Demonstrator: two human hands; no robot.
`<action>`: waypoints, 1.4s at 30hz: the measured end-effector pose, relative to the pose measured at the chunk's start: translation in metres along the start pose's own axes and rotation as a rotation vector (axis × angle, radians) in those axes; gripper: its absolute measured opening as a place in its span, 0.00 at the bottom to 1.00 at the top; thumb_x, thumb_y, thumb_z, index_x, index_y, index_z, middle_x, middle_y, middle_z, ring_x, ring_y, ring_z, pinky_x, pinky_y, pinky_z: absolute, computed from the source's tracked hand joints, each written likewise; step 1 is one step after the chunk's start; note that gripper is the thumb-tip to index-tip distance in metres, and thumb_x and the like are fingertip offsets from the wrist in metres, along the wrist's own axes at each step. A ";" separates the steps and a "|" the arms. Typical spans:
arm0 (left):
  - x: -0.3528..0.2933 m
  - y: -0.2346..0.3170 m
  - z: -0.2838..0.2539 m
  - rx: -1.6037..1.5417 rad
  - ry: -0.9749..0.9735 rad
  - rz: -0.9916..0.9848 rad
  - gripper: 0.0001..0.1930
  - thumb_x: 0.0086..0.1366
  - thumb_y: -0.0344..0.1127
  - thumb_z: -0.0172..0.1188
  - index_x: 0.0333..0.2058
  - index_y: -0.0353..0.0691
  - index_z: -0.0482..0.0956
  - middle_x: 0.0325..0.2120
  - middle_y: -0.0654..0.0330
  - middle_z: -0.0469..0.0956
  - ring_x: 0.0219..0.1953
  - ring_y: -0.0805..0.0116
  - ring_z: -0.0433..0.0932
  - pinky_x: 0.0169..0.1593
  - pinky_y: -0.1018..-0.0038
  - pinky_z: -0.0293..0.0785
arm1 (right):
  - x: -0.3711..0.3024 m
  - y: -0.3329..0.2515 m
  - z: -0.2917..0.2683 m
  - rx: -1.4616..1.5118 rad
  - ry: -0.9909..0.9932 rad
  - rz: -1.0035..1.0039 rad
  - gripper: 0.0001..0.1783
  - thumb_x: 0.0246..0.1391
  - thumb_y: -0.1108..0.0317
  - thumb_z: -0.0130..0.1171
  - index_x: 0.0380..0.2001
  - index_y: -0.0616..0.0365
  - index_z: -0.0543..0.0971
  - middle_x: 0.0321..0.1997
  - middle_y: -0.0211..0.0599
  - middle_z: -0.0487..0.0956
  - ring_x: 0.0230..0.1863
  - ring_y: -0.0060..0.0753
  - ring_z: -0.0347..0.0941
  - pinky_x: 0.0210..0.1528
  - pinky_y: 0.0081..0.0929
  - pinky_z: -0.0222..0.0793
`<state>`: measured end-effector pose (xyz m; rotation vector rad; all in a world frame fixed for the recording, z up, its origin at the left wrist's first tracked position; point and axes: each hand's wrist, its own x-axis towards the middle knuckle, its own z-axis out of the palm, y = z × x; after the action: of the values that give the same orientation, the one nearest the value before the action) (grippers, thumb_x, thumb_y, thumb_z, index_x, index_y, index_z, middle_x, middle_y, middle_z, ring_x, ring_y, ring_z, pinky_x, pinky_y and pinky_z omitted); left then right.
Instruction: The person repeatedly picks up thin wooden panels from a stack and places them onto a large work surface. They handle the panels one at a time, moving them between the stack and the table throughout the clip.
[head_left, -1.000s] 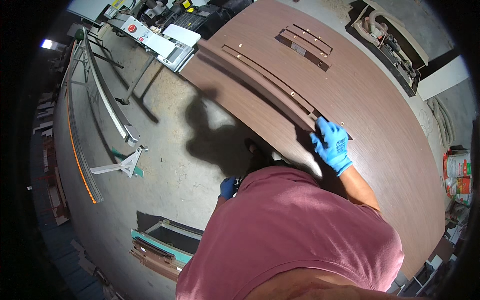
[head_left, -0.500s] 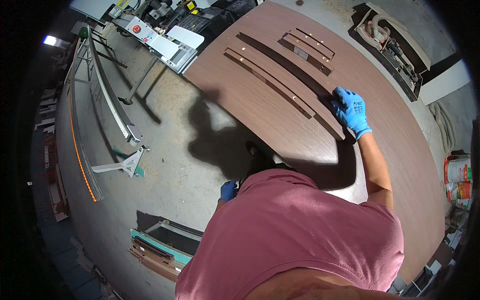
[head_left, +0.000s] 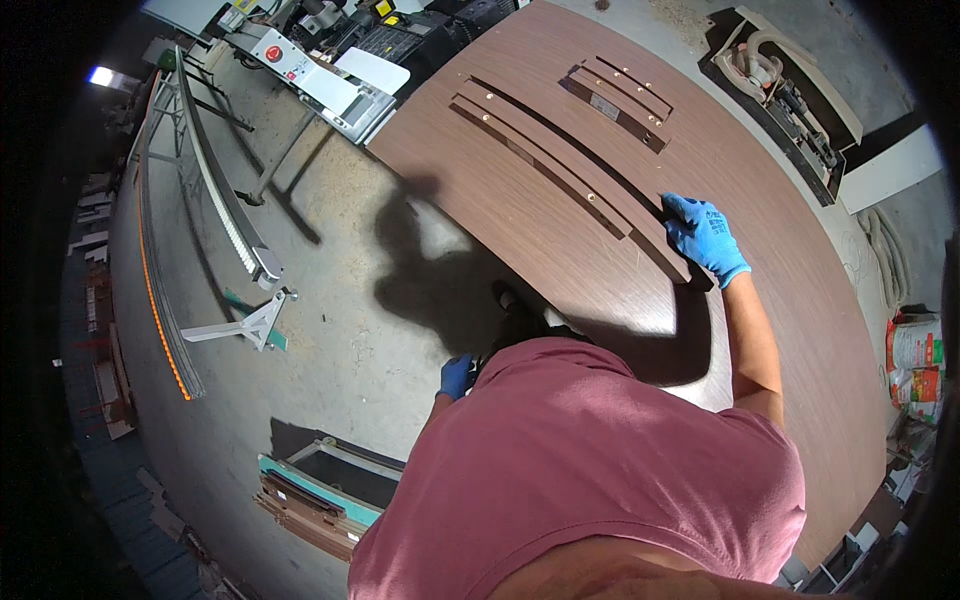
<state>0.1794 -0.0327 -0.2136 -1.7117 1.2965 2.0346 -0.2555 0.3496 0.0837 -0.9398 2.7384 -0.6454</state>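
A long, narrow brown board [head_left: 585,140] lies across the brown wood-grain table [head_left: 800,360], a dark edge along its far side. At its near right end is my right hand [head_left: 706,238] in a light blue glove, fingers curled over that edge. Just left of the board is a long brown strip [head_left: 545,165] with small brass-coloured fittings. Farther back on the table sits a shorter brown piece [head_left: 612,108] with similar fittings and a pale label. My left hand [head_left: 457,377], in a darker-looking blue glove, hangs low beside my body; its fingers are partly hidden.
A machine with a white panel and red button [head_left: 273,54] adjoins the table's far left corner. A curved roller track [head_left: 215,185] stands on the left floor. Stacked panels [head_left: 315,500] lie low left. Beyond the table's right side are a black tray of hoses [head_left: 775,90] and bags [head_left: 915,365].
The long board has tipped flatter, so its dark edge looks narrower. My right hand has moved slightly along with it. My left hand stays at my side.
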 end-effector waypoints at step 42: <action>0.005 -0.003 -0.007 -0.004 0.008 -0.052 0.22 0.69 0.46 0.68 0.53 0.36 0.78 0.39 0.56 0.80 0.34 0.63 0.81 0.33 0.67 0.80 | 0.106 -0.091 0.056 -0.259 0.054 -0.114 0.41 0.55 0.41 0.64 0.62 0.58 0.68 0.50 0.55 0.78 0.52 0.60 0.77 0.54 0.51 0.74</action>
<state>0.1847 -0.0372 -0.2194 -1.7391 1.2375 2.0051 -0.2729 0.2011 0.0726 -1.1565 2.8817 -0.3419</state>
